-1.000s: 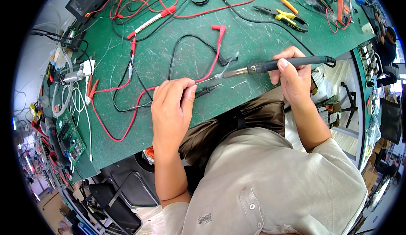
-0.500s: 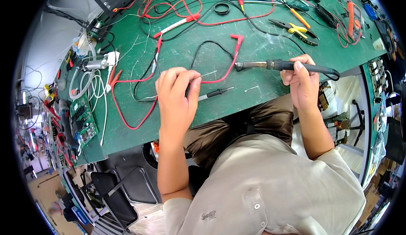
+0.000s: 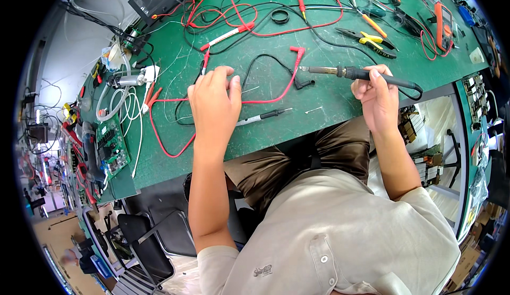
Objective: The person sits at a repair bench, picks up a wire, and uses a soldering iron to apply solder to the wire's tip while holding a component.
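My right hand [image 3: 378,95] is closed round the dark handle of a soldering iron [image 3: 346,72], held level with its tip toward the left. Beneath that tip, a black angled plug [image 3: 304,84] lies on the bench next to a red angled plug [image 3: 298,56]. My left hand [image 3: 214,103] is over the bench, palm down, its thumb apart from the bent fingers and some fingertips hidden. Just beyond its fingers lies a red test probe [image 3: 206,58]. The red lead [image 3: 265,101] runs beneath this hand, and a black-and-grey probe [image 3: 265,115] lies to its right.
Coiled red and black leads [image 3: 223,16] cover the far bench, beside a black ring [image 3: 279,16]. Yellow-handled pliers [image 3: 372,40] and an orange multimeter [image 3: 443,26] lie at the far right. A green circuit board [image 3: 112,149] sits at the left edge, near white cables [image 3: 127,103].
My left hand has moved slightly left and away from me, and its thumb has come apart from its fingers. The iron's tip has risen a little, uncovering the black plug.
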